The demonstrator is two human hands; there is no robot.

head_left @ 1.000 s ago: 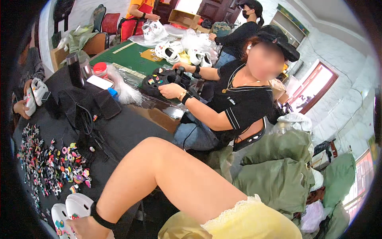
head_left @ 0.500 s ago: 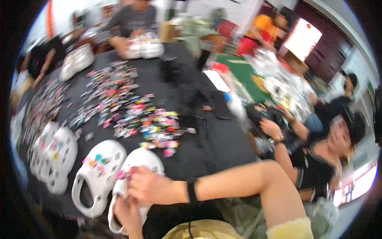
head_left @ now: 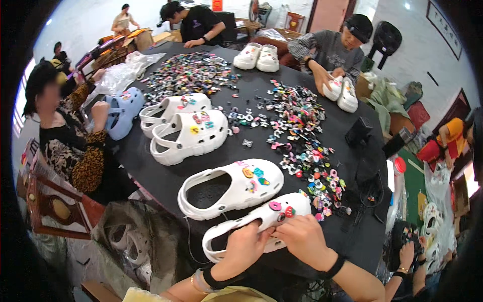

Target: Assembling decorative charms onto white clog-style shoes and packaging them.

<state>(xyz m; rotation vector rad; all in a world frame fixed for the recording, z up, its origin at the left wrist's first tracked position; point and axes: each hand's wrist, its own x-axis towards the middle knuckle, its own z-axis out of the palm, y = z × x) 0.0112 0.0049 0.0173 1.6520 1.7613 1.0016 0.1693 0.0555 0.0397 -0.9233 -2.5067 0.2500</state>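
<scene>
Head view, looking down over a round black bench.

Item: white clog, lying at the near edge of the bench, toe pointing right, with a pink and a red charm fixed on its toe. The left hand lay curled over the clog's middle, fingers closed on its upper rim. The right hand was closed on the clog's far side just below the charms, fingertips touching the left hand's; whether it pinched a charm could not be told.

Item: second white clog, just beyond the first, bearing several coloured charms.

Item: two more white clogs, further back, side by side.

Item: spread of loose coloured charms, running from the bench's centre toward its right edge; a second heap lay at the far side.

Item: light blue clog, held by a person seated at the left.

Other persons sat at the far rim with white clogs.
</scene>
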